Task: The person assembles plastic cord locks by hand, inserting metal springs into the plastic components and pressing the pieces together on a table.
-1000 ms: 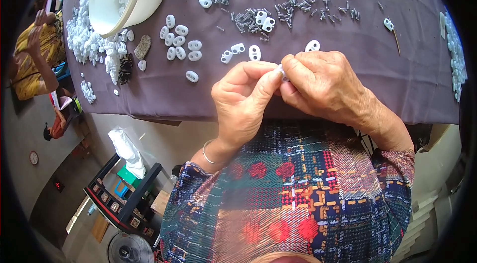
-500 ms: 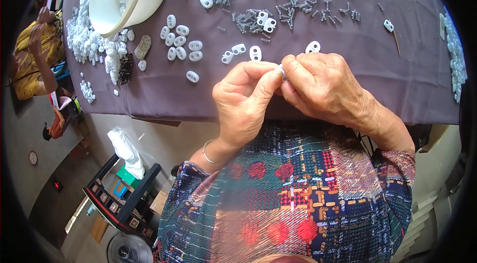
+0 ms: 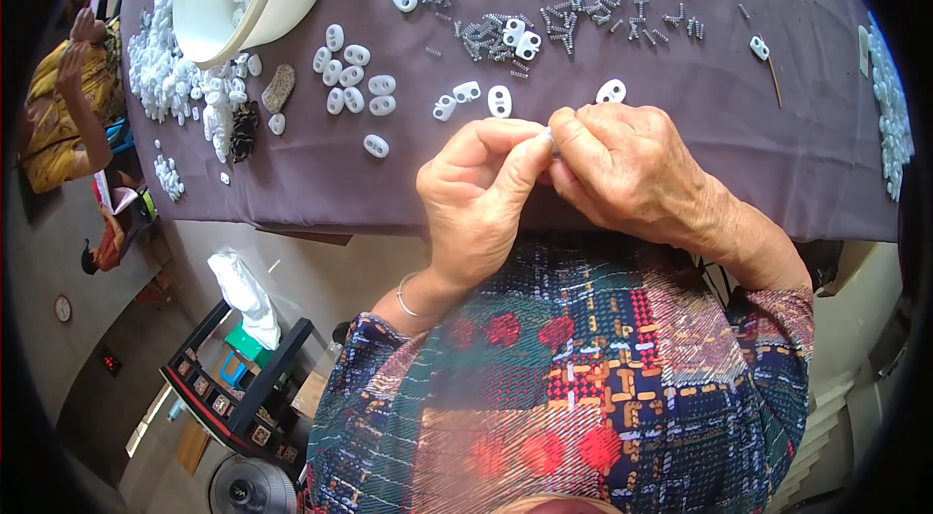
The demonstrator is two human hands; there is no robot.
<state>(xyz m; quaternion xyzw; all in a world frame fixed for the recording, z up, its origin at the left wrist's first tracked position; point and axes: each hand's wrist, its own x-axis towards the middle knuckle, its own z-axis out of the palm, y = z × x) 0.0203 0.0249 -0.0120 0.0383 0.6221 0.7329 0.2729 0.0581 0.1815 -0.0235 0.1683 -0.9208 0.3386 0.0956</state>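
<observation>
My left hand (image 3: 478,195) and my right hand (image 3: 634,162) meet fingertip to fingertip above the near edge of the table. Pinched between both is a small white plastic cord lock (image 3: 553,143), mostly covered by the fingers. Just beyond the hands lie two oval, two-holed cord locks (image 3: 500,102), one partly behind my right knuckles. Two smaller white pieces (image 3: 456,100) rest to their left. Farther back, two more white pieces (image 3: 521,38) lie on a heap of small metal springs (image 3: 478,40).
A dark cloth covers the table (image 3: 680,77). At the back left a cream tub (image 3: 292,14) holds white parts, beside a large white heap (image 3: 160,67). Several cord locks (image 3: 352,77) lie grouped left of centre. A thin stick (image 3: 776,82) lies right. Another person (image 3: 73,106) sits far left.
Both hands keep nearly the same place and pinch. The piece between the fingertips seems slightly turned or more covered. The view has shifted a little.
</observation>
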